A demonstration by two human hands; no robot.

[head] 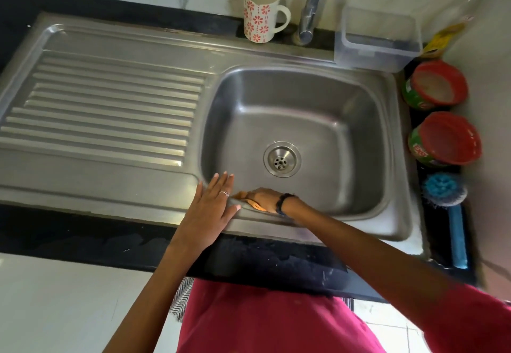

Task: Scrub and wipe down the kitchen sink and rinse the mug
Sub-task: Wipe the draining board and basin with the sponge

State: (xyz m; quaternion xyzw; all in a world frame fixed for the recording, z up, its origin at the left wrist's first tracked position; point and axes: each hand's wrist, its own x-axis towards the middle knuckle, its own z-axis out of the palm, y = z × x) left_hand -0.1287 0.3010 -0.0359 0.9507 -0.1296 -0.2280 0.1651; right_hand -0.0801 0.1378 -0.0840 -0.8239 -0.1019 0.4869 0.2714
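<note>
A stainless steel sink [298, 95] with a ribbed drainboard [110, 109] on its left fills the view. My left hand [213, 203] lies flat with straight fingers on the sink's front rim at the basin's near left corner. Just to its right, my right hand [262, 198] reaches inside the basin and presses an orange cloth [255, 204] against the near wall; most of the cloth is hidden under the hand. A white mug [260, 11] with red flowers stands upright on the back ledge, left of the tap [312, 4].
A clear plastic container [378, 40] sits at the back right. Two red-lidded tubs [437, 84] [448, 138] and a blue dish brush [445, 189] line the dark counter strip at the right. The drain [282, 159] sits mid-basin.
</note>
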